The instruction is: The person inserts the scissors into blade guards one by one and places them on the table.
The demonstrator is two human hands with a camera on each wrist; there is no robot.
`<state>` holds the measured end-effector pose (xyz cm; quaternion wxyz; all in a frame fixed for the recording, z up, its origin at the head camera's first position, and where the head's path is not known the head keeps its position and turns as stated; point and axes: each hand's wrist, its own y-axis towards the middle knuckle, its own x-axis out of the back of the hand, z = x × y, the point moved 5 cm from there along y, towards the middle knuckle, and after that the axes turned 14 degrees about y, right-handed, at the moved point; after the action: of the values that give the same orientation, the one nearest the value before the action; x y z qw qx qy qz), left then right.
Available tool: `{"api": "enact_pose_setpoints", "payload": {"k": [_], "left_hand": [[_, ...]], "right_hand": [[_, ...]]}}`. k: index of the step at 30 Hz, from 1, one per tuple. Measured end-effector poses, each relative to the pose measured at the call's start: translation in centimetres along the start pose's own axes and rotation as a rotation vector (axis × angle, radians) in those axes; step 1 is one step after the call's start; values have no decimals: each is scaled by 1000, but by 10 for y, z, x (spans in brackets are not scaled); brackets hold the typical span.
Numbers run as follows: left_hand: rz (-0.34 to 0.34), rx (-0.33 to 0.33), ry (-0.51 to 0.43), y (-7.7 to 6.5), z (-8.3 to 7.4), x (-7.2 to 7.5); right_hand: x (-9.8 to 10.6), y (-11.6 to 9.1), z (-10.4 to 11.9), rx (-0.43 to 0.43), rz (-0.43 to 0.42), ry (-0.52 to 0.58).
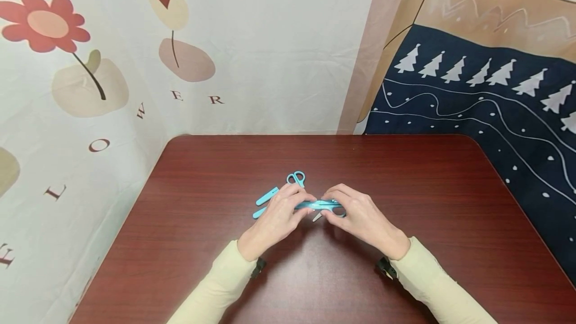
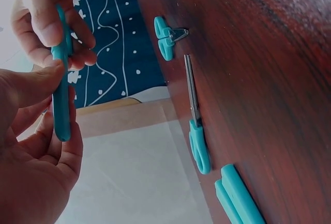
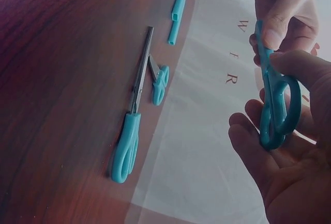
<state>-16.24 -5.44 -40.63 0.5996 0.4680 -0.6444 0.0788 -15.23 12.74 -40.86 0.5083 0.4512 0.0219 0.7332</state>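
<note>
Both hands hold one pair of light-blue scissors (image 3: 266, 87) above the table, and a matching blade cover (image 2: 61, 105) sits over its blades. My left hand (image 1: 284, 210) pinches the cover between thumb and fingers. At the other end, my right hand (image 1: 360, 214) grips the scissors by the handle loops, with fingers around them. Two more pairs lie on the table beyond and below the hands: one bare-bladed pair (image 3: 125, 149) and another pair (image 3: 161, 85) with its blades spread. Two loose blade covers (image 1: 267, 196) lie left of them, one partly hidden by my left hand in the head view.
A dark red wooden table (image 1: 202, 164) with rounded corners carries everything. Behind it hangs a pale cloth (image 1: 279, 64) with printed flowers and letters. To the right is a dark blue cloth (image 1: 450, 104) with white trees.
</note>
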Motion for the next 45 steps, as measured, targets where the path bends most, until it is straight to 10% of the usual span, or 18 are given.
{"api": "enact_pose_setpoints", "payload": {"k": [15,32,45], "left_hand": [[-53,91,9,-11,22,13],[-29,232,6,-22,80,44],[42,334,-30,-24,128,36]], "right_hand": [[5,-4,-7,-150,96,23],[27,-19,-24,-229,106,-25],[30,-25,-28,-254,99,-49]]}}
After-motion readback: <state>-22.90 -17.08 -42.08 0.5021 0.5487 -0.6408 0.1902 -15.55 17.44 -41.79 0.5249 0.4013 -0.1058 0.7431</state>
